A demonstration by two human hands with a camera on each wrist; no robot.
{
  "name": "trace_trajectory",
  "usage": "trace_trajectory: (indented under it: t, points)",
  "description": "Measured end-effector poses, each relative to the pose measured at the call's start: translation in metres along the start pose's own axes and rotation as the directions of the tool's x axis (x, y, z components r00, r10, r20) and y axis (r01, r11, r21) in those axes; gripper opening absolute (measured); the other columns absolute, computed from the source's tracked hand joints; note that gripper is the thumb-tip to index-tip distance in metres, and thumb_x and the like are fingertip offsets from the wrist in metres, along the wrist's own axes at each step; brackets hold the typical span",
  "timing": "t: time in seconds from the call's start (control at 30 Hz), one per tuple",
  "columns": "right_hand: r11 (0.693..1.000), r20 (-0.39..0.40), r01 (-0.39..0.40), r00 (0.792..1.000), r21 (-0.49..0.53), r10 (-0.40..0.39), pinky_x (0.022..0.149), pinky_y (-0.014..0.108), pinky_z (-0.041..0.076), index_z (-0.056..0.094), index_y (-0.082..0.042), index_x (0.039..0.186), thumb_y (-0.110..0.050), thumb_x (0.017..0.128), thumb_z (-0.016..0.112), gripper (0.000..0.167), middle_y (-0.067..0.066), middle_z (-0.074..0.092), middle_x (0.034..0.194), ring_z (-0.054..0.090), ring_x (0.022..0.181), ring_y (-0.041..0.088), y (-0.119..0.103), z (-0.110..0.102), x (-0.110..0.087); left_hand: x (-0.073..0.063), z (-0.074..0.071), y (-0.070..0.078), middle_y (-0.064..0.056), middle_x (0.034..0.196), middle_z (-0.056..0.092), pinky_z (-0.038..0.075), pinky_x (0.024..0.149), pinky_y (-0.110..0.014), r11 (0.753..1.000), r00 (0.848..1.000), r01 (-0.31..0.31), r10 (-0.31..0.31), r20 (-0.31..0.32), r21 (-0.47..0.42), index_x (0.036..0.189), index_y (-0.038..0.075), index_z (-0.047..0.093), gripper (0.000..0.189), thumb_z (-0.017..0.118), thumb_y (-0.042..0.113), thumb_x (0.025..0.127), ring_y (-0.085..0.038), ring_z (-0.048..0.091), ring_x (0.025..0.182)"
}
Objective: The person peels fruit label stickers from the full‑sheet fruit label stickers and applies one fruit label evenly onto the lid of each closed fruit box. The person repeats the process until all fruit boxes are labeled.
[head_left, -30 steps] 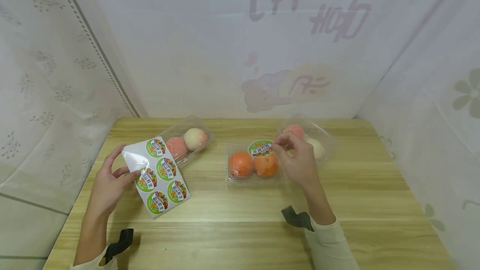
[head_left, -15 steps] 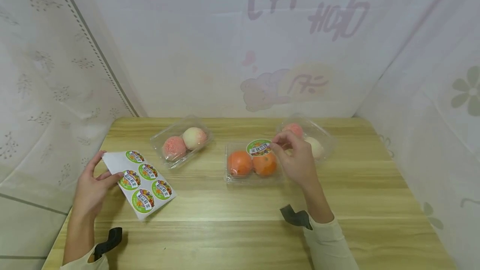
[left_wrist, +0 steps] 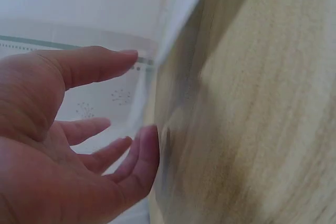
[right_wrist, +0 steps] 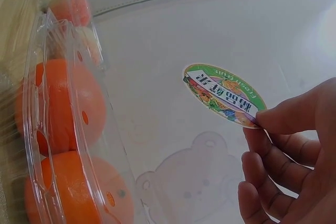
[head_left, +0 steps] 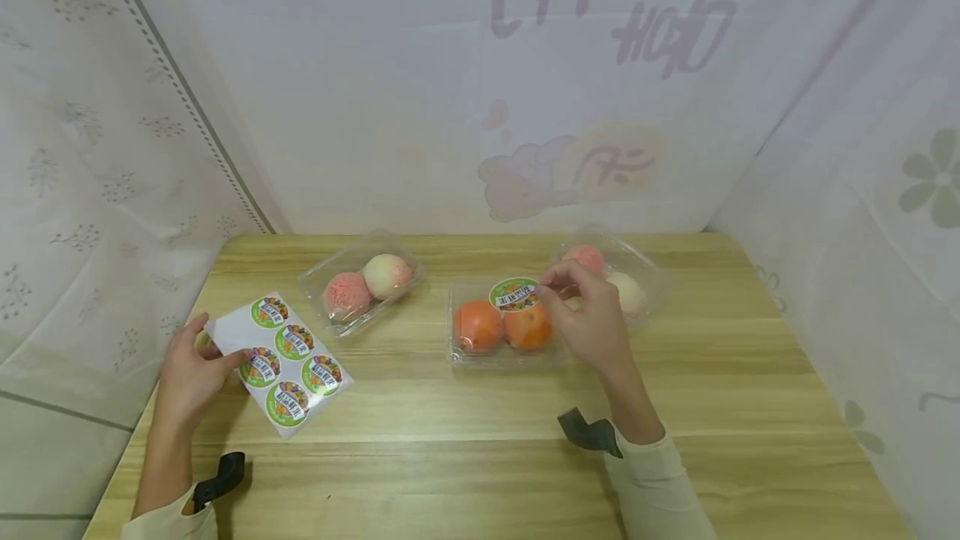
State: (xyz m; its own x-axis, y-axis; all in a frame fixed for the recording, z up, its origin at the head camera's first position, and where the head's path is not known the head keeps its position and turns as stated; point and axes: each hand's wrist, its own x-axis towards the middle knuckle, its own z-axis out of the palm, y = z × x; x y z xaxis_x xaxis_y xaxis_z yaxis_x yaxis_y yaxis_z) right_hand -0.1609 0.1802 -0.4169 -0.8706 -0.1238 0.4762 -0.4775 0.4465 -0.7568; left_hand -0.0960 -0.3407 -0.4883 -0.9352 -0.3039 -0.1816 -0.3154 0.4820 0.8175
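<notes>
My right hand (head_left: 588,315) pinches a round fruit sticker (right_wrist: 226,96) by its edge, between thumb and index finger. In the head view the sticker overlaps the far part of a clear plastic box (head_left: 465,361) with two oranges (head_left: 478,326); the right wrist view shows it apart from the box. At the left, a white sheet of stickers (head_left: 225,328) lies low over the table, with several round labels on it. My left hand (head_left: 191,377) is at its left edge, and the left wrist view shows thumb and fingers spread apart with nothing gripped between them.
A clear box (head_left: 315,280) with a pink and a cream-coloured ball-shaped fruit stands at the back left of the wooden table (head_left: 465,473). Another such box (head_left: 648,273) sits behind my right hand, partly hidden by it. Printed cloth (head_left: 390,107) hangs behind the table.
My left hand has moved left and down with the sticker sheet, lowering it towards the table, and its grip has loosened. The right hand has kept its place with the sticker.
</notes>
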Motion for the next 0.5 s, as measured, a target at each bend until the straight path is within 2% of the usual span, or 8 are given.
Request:
trace_trajectory:
  t: [0.07, 0.1, 0.2, 0.3, 0.37, 0.43, 0.5]
  points:
    - [1.000, -0.003, 0.005, 1.000, -0.002, -0.005, 0.079, 0.028, 0.055, 0.072, -0.002, 0.096, 0.006, 0.094, 0.079, 0.011, 0.008, 0.074, 0.093, 0.068, 0.086, 0.020, 0.001, 0.000, 0.000, 0.001, 0.000, 0.001, -0.048, 0.163, 0.019, 0.052, 0.072, -0.012, 0.999, 1.000, 0.023, -0.023, 0.003, 0.026, 0.169, -0.014, 0.010, 0.097, 0.077, 0.003, 0.101, -0.059, 0.054, 0.135]
    - [1.000, -0.004, 0.007, 1.000, -0.002, -0.007, 0.079, 0.028, 0.055, 0.072, -0.002, 0.096, 0.007, 0.094, 0.079, 0.011, 0.007, 0.074, 0.093, 0.068, 0.086, 0.020, 0.001, 0.000, 0.001, 0.002, -0.001, 0.001, -0.048, 0.164, 0.018, 0.054, 0.077, -0.017, 0.998, 0.999, 0.037, -0.037, 0.003, 0.044, 0.169, -0.013, 0.011, 0.097, 0.077, 0.005, 0.100, -0.063, 0.049, 0.139]
    - [1.000, -0.003, 0.009, 1.000, -0.005, -0.009, 0.079, 0.028, 0.055, 0.072, -0.002, 0.096, 0.008, 0.094, 0.078, 0.012, 0.006, 0.074, 0.092, 0.068, 0.086, 0.020, 0.002, 0.000, 0.001, 0.002, -0.002, 0.003, -0.047, 0.166, 0.017, 0.057, 0.099, -0.044, 0.993, 0.997, 0.072, -0.072, 0.004, 0.090, 0.169, -0.012, 0.014, 0.096, 0.078, 0.011, 0.101, -0.066, 0.041, 0.144]
    - [1.000, -0.002, 0.007, 1.000, -0.007, -0.007, 0.079, 0.028, 0.055, 0.072, -0.001, 0.096, 0.008, 0.094, 0.078, 0.012, 0.006, 0.074, 0.091, 0.068, 0.087, 0.020, 0.003, 0.000, 0.001, 0.001, -0.002, 0.006, -0.046, 0.167, 0.018, 0.044, 0.110, -0.068, 0.991, 0.996, 0.085, -0.084, -0.016, 0.107, 0.170, -0.010, 0.018, 0.093, 0.077, 0.017, 0.103, -0.066, 0.039, 0.145]
    - [1.000, -0.003, 0.007, 1.000, -0.009, -0.007, 0.079, 0.028, 0.055, 0.071, -0.001, 0.096, 0.008, 0.094, 0.078, 0.012, 0.005, 0.073, 0.091, 0.068, 0.086, 0.020, 0.002, 0.000, 0.001, 0.000, 0.000, 0.010, -0.043, 0.169, 0.018, 0.042, 0.111, -0.071, 0.992, 0.997, 0.078, -0.075, -0.033, 0.099, 0.170, -0.008, 0.022, 0.089, 0.075, 0.021, 0.105, -0.065, 0.038, 0.147]
    - [1.000, -0.005, 0.007, 1.000, -0.011, -0.007, 0.078, 0.028, 0.055, 0.071, -0.001, 0.096, 0.009, 0.094, 0.078, 0.012, 0.006, 0.073, 0.091, 0.068, 0.086, 0.020, 0.002, 0.000, 0.002, -0.003, 0.002, 0.018, -0.041, 0.168, 0.023, 0.045, 0.106, -0.067, 0.995, 0.997, 0.049, -0.044, -0.063, 0.091, 0.170, -0.005, 0.028, 0.084, 0.074, 0.023, 0.105, -0.063, 0.040, 0.147]
    - [1.000, -0.005, 0.010, 1.000, -0.015, -0.010, 0.078, 0.027, 0.055, 0.071, -0.001, 0.096, 0.010, 0.093, 0.078, 0.013, 0.006, 0.074, 0.091, 0.068, 0.086, 0.020, 0.001, 0.000, 0.002, -0.007, 0.006, 0.029, -0.037, 0.169, 0.028, 0.052, 0.101, -0.049, 0.998, 0.995, 0.002, 0.004, -0.095, 0.067, 0.169, -0.002, 0.035, 0.079, 0.074, 0.024, 0.105, -0.060, 0.042, 0.147]
